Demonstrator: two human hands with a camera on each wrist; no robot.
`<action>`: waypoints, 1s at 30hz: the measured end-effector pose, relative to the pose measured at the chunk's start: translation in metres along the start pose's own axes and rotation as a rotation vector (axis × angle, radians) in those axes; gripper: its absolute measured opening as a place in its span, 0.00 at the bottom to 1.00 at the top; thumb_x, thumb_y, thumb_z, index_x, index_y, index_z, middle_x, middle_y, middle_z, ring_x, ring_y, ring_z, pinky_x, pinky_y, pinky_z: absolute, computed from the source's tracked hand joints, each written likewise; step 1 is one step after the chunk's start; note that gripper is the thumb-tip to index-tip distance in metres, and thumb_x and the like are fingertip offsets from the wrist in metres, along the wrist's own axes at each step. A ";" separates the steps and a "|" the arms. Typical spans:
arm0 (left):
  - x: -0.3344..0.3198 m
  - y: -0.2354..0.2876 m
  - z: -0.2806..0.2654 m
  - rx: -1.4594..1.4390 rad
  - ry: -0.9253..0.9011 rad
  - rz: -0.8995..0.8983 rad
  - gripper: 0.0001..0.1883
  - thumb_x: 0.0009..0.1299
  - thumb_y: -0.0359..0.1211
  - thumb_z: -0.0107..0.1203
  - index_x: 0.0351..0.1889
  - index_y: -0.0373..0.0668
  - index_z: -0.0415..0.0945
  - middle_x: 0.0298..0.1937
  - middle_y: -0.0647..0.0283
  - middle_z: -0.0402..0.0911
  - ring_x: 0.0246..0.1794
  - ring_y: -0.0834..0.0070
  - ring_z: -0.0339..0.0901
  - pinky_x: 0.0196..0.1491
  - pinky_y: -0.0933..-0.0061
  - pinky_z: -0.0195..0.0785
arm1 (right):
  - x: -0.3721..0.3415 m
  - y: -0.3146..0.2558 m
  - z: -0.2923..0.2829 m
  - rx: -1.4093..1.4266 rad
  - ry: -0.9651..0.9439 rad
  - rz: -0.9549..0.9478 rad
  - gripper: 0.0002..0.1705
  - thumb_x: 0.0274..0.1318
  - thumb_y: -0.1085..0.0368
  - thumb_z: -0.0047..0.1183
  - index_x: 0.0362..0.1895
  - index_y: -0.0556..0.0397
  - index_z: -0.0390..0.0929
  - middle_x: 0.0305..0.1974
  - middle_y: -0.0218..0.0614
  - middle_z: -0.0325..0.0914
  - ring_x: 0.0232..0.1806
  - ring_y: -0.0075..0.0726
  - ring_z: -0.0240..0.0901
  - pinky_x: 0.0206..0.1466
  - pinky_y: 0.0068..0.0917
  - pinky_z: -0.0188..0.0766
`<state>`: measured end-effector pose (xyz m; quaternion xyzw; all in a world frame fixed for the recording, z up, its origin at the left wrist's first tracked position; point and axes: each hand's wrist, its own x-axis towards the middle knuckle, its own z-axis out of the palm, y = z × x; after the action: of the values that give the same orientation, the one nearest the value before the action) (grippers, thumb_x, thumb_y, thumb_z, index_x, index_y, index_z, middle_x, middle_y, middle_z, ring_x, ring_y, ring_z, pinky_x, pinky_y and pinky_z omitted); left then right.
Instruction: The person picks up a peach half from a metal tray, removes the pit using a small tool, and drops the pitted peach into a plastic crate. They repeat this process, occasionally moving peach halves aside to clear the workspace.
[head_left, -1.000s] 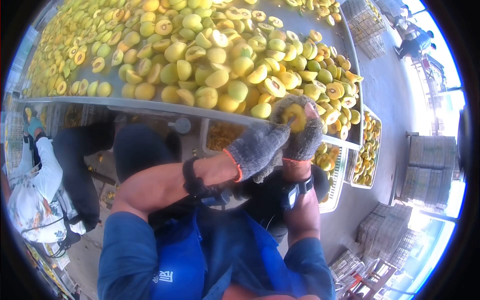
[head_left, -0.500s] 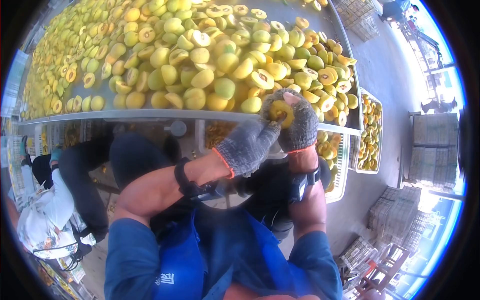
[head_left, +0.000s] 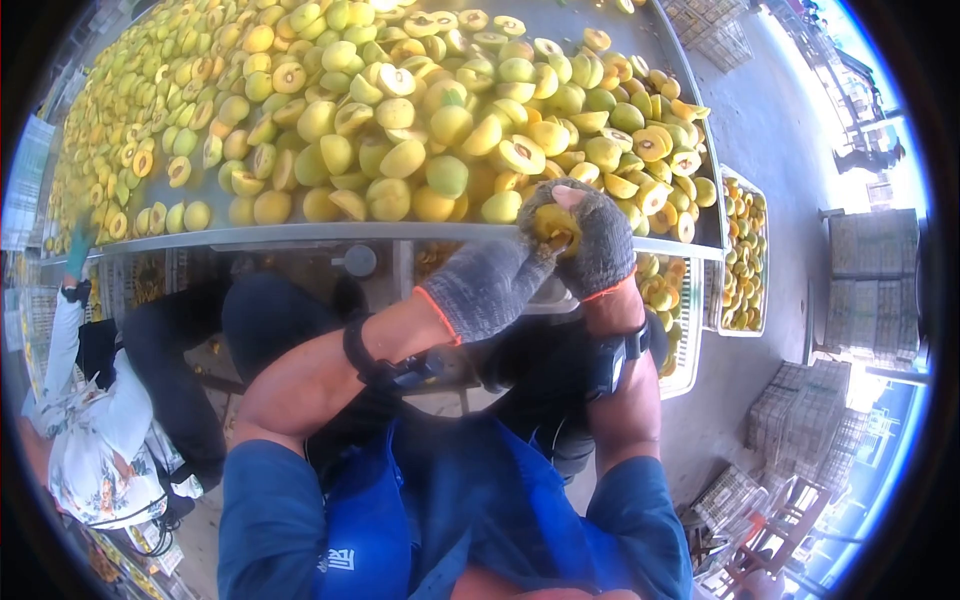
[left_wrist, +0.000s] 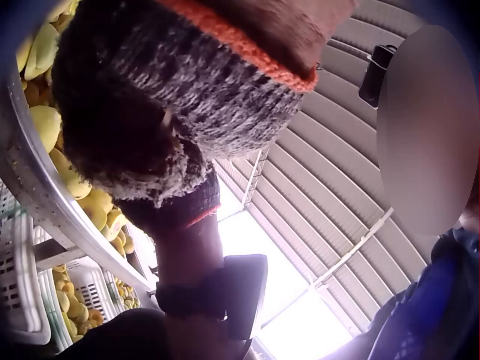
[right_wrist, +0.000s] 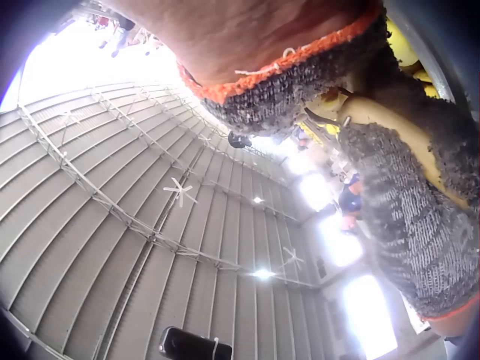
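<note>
By the near rim of the metal surface, my gloved right hand grips a stone-fruit half, just ahead and right of my left hand, curled round what looks like a pale-handled tool.

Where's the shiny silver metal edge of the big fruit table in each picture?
Head view: the shiny silver metal table edge is a long bar crossing above the picture's middle, from far left to right of centre.
Left wrist view: it curves down the left side.
Right wrist view: only a short piece shows, near the top right corner.
Shared landmark: smooth, rounded yellow-green fruit beside that edge.
</note>
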<state>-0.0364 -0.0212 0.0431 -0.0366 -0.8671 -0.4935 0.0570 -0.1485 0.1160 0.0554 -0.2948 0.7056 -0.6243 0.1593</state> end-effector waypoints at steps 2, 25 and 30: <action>-0.001 0.002 -0.001 0.051 -0.024 0.018 0.12 0.78 0.34 0.49 0.44 0.37 0.82 0.31 0.46 0.81 0.31 0.45 0.79 0.35 0.48 0.69 | -0.001 -0.007 -0.001 0.272 0.032 0.177 0.13 0.65 0.63 0.51 0.45 0.60 0.81 0.39 0.39 0.83 0.41 0.34 0.80 0.46 0.29 0.77; -0.002 -0.001 -0.021 0.825 -0.382 -0.147 0.12 0.71 0.35 0.49 0.38 0.46 0.85 0.39 0.53 0.86 0.39 0.54 0.84 0.40 0.50 0.76 | -0.023 0.007 -0.039 -0.698 0.133 -0.167 0.08 0.55 0.58 0.65 0.35 0.47 0.85 0.36 0.42 0.82 0.38 0.52 0.80 0.43 0.38 0.77; -0.009 0.008 -0.025 0.806 -0.391 -0.031 0.13 0.73 0.39 0.48 0.38 0.47 0.85 0.39 0.54 0.86 0.42 0.53 0.83 0.42 0.50 0.76 | -0.060 -0.009 -0.126 -1.248 0.296 0.285 0.16 0.57 0.54 0.62 0.45 0.48 0.85 0.38 0.42 0.84 0.42 0.52 0.81 0.49 0.42 0.76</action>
<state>-0.0251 -0.0390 0.0618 -0.0912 -0.9851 -0.1007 -0.1056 -0.1745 0.2518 0.0767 -0.1463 0.9819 -0.1044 -0.0593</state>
